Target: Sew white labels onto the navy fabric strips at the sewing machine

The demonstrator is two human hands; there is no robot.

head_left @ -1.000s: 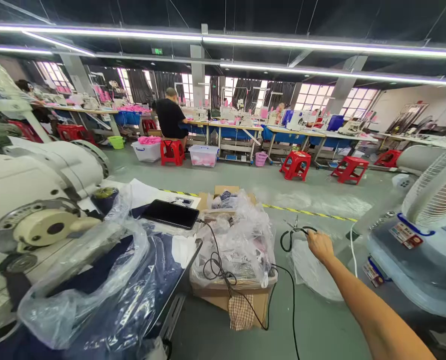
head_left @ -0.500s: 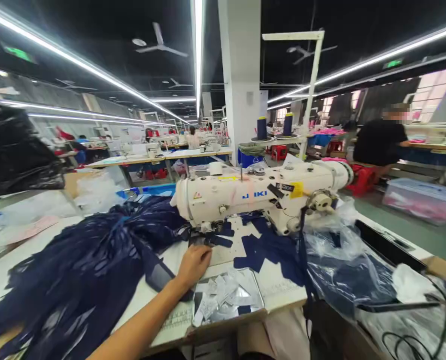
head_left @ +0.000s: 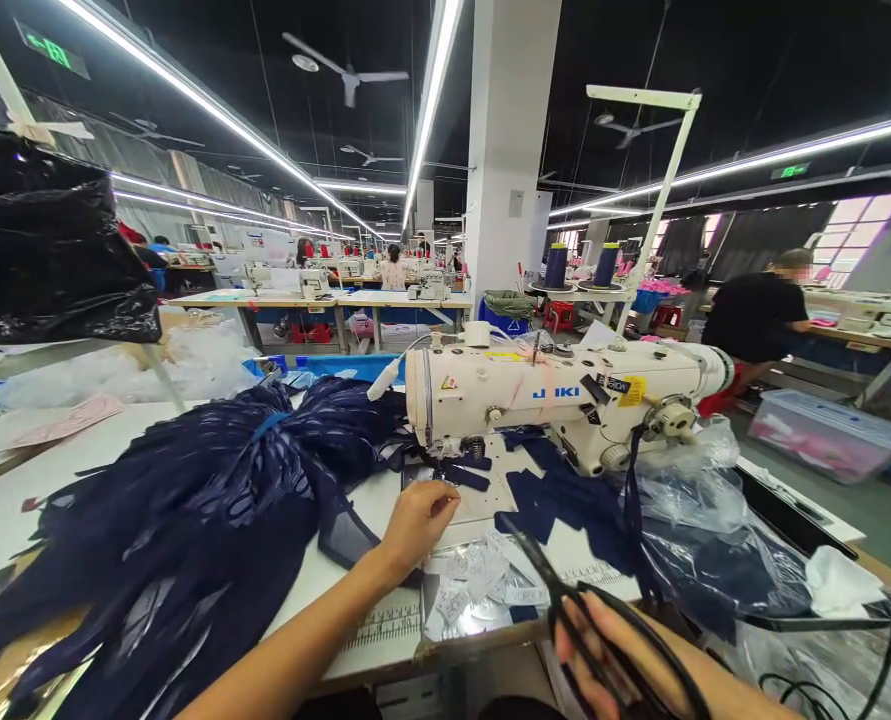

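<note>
My right hand [head_left: 599,640] grips a pair of large black-handled scissors [head_left: 541,562], the blades pointing up and left over the table. My left hand [head_left: 419,520] is closed in a pinch just in front of the needle area of a white sewing machine [head_left: 520,395]; what its fingers hold, if anything, is hidden. Small navy fabric pieces [head_left: 466,478] lie under the machine head, and more navy pieces [head_left: 561,505] are spread to the right. Below the hands, a metal tray [head_left: 482,632] holds several loose printed white labels [head_left: 464,600].
Left of the machine a big tied bundle of navy fabric strips [head_left: 227,510] covers the table. Clear plastic bags [head_left: 685,480] with navy fabric crowd the right side. A black plastic bag [head_left: 47,250] hangs at upper left. A person in black [head_left: 752,315] sits at far right.
My right hand has come into view from the lower right with the scissors. My left hand stays in front of the needle area. The view has shifted slightly left.
</note>
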